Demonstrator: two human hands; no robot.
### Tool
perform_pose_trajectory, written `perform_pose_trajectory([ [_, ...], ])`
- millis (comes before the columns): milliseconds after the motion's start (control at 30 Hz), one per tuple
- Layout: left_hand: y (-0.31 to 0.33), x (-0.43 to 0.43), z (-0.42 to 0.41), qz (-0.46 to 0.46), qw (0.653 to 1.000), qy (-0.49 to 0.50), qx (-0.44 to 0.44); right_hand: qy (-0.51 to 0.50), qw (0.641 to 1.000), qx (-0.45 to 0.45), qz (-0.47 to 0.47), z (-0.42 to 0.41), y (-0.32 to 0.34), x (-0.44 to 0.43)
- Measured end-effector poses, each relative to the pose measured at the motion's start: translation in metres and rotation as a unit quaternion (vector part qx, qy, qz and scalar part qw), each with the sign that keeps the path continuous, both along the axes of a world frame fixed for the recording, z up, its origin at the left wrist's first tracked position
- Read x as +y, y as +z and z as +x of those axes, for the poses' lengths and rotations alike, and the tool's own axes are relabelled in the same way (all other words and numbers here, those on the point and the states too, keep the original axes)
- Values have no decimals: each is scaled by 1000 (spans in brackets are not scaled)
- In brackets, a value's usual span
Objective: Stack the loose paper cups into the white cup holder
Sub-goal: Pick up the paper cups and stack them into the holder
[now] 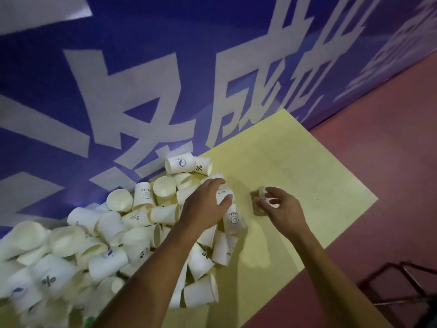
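Grasping left hand [205,205] around paper cup [223,194]

Cup pile [78,252]: cut off, yellow table's [295,157] left.
Cup [224,197]: half under left hand [205,204].
Thing [256,197] at right hand [283,207]: blurred, we cannot tell.

A single head-worn wide-angle camera is used: the yellow table [295,162] and heaped paper cups [132,233] are viewed closely from above, tilted, facing a blue banner [146,55].
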State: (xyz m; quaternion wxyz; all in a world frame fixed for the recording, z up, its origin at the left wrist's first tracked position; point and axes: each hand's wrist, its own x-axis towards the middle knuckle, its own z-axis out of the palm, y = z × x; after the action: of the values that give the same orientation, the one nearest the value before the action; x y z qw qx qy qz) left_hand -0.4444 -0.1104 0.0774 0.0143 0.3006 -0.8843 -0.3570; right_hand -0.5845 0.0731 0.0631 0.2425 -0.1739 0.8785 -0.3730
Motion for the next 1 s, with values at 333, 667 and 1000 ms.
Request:
perform_pose_trajectory([
  [333, -79, -46, -109, -111, 963, -80, -230, -24, 990, -33, 134, -82, -69, -11],
  [667, -109, -58, -124, -115, 947, -100, -281, -61, 969, -106, 214, -96, -117, -22],
  [1000, -15, -51, -57, 85, 988, 123, 24, -50, 998, -27, -26, -74, -54, -47],
])
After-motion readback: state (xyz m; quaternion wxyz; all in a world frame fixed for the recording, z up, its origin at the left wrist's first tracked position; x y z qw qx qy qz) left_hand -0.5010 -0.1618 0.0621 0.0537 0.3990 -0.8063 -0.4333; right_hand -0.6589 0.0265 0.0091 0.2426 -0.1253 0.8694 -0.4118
